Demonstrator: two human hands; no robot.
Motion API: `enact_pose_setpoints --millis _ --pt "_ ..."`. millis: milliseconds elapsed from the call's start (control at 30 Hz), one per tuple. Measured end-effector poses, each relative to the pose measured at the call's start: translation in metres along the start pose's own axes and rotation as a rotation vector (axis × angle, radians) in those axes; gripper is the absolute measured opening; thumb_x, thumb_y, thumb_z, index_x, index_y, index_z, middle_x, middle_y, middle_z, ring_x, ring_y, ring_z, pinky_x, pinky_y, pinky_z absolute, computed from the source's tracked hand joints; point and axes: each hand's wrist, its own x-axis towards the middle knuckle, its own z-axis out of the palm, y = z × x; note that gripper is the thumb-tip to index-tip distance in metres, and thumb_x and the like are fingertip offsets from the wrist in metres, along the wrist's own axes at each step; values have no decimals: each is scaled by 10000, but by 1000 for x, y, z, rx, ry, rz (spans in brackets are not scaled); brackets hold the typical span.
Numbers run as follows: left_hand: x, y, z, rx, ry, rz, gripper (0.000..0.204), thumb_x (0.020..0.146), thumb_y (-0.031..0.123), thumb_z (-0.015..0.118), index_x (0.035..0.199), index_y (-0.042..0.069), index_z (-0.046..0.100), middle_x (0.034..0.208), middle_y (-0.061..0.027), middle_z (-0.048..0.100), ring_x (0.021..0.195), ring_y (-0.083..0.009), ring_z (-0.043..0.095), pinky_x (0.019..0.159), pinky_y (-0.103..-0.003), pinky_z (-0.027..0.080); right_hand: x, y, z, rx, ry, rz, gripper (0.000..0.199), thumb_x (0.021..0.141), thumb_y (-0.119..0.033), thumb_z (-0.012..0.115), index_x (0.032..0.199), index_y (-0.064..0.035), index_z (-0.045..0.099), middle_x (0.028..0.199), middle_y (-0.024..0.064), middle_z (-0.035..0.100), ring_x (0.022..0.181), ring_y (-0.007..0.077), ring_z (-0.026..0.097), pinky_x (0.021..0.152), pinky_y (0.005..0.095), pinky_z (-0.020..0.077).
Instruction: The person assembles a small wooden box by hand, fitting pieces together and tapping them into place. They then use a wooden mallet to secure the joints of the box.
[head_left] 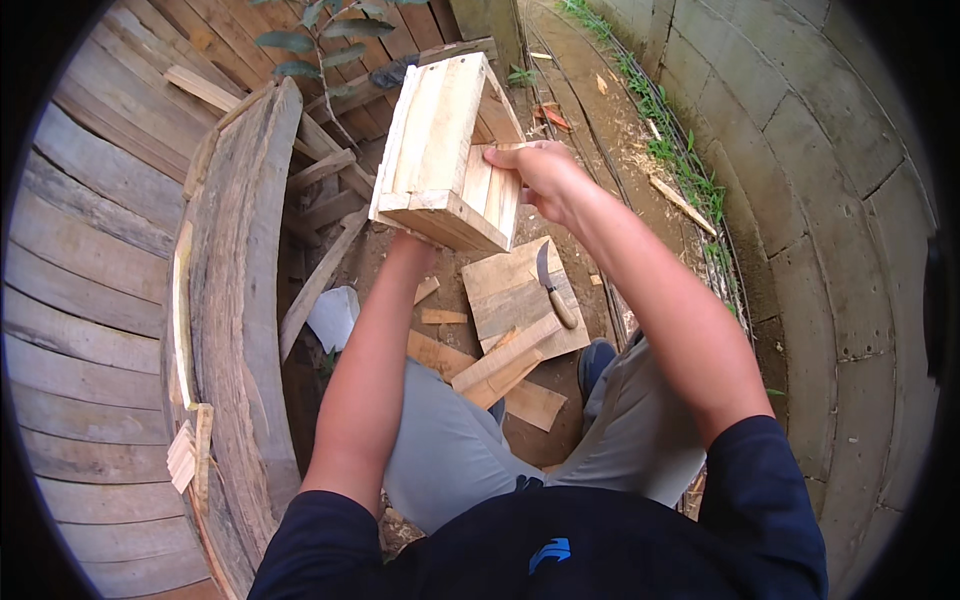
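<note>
A small open box of pale wooden boards (435, 135) is held up, tilted, in front of me. My right hand (545, 178) grips its right-hand side, with the thumb on the inner boards and the fingers curled round the edge. From below, my left hand (411, 248) bears the box; only the wrist shows and the fingers are hidden behind the wood. Beneath, a square board (500, 290) lies on the ground. A curved knife with a wooden handle (560, 305) rests on that board, apart from both hands.
Offcuts (535, 403) and wood strips (507, 358) lie between my feet. At left stands a thick rough plank (235, 300) by a board wall (90, 350). A grey block wall (800, 180) curves along the right. A leafy plant (325, 45) grows at the back.
</note>
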Motion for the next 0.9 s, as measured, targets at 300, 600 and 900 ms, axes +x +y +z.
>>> enact_pose_setpoints --millis 300,600,900 --pt "0 -13 0 -67 18 -61 535 1113 402 294 1565 119 327 1605 -98 383 1432 -281 424 1171 -457 402 -12 1 13 -29 65 -65 409 845 -105 782 1138 61 550 1066 199 705 901 263 736 795 390 611" --pt "-23 4 43 -215 58 -60 518 1111 417 328 1542 134 374 1565 -89 450 1396 -276 485 1133 -453 451 -14 0 15 131 -45 46 374 871 -86 749 1167 97 612 1098 230 711 938 274 740 837 413 603" --pt "-8 -3 23 -43 13 43 557 1102 450 334 1555 126 332 1568 -104 423 1384 -290 487 1132 -482 442 -13 -5 15 -46 91 -7 337 896 -84 747 1126 141 648 1100 250 719 958 302 738 871 395 563"
